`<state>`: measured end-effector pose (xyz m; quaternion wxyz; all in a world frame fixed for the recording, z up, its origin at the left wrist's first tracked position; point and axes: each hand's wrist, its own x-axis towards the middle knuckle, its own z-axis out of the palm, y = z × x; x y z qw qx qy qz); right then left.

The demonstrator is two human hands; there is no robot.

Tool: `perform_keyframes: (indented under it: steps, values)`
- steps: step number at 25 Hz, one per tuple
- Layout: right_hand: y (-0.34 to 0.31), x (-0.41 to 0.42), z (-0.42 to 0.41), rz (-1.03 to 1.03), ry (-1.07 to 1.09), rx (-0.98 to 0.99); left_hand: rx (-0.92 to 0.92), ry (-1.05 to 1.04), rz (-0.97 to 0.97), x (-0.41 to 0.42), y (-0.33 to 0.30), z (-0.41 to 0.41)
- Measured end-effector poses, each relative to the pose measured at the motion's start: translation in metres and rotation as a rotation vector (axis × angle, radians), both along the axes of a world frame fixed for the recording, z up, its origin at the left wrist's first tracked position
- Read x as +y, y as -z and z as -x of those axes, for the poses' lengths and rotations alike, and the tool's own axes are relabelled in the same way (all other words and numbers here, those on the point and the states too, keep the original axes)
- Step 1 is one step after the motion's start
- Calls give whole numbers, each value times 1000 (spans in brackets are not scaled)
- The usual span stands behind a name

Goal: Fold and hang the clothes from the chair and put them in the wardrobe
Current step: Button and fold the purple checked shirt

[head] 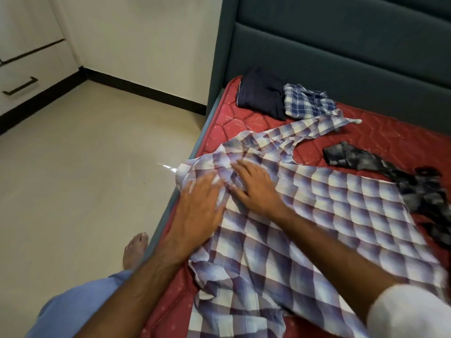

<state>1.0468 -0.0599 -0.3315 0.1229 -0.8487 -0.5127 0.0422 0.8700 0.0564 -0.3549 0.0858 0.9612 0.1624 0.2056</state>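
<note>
You've got the red quilted mattress (380,137) working as your folding table, and it makes sense: a broad, flat surface pushed up against the teal padded headboard (341,57). Spread across it is the big lilac-and-white checked cotton shirt (329,198), lying open and flat so you can see its shape before you fold, collar end towards the bed's edge, one sleeve trailing off towards the headboard. Up in the corner sits the folded navy garment (262,93) with a blue-and-white plaid shirt (307,103) touching it on the right, parked out of your way, apparently a done pile. Off to the right, the crumpled dark grey mottled garment (390,172) lies waiting, its near end just beside the checked shirt's hem.

Now your hands: your left hand (200,203) lies flat, fingers straight and blurred with motion, on the shoulder area; your right hand (256,184) rests beside it, fingers spread and pressing the cloth near the collar. Neither pinches anything. I'd say you're smoothing out the bunched fabric there so the fold comes out crisp
</note>
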Motion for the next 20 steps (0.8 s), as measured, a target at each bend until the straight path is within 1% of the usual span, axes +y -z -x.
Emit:
perform_keyframes:
  steps: [2, 4, 9, 13, 15, 18, 20]
  values:
    - [23, -45, 20, 167, 93, 23, 224, 132, -81, -20, 23, -1]
    - [39, -53, 26, 246, 166, 36, 339, 177, -85, -23, 37, 3]
    - [33, -17, 5, 275, 72, 62, 329, 141, -59, -17, 31, -1]
    - [49, -13, -2, 292, 109, -26, 338, 141, -98, -11, 38, -15]
    - [46, -13, -1, 314, 88, -15, 335, 138, -98, -12, 43, -16]
    - [34, -51, 1, 356, 94, -4, 369, 161, -84, -11, 39, -9]
    - [30, -116, 5, 355, 202, -3, 450, 162, -49, -13, 31, -3]
